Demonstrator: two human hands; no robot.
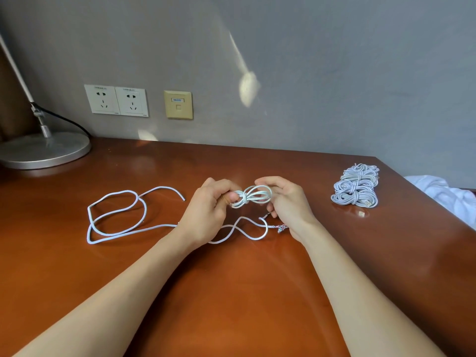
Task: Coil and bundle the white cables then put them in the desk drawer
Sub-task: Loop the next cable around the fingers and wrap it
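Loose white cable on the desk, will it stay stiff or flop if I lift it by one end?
Probably floppy: the loose cable lies in slack, uneven loops on the desk, so it should drape when lifted. Pushed, it would likely slide on the glossy top, not roll. Its frayed end might snag.

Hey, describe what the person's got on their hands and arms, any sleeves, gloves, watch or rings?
Nothing worn shows. The left hand and right hand are bare: no gloves, no rings visible. The left forearm and right forearm are bare to the picture's bottom edge: no sleeves, watch or bracelet.
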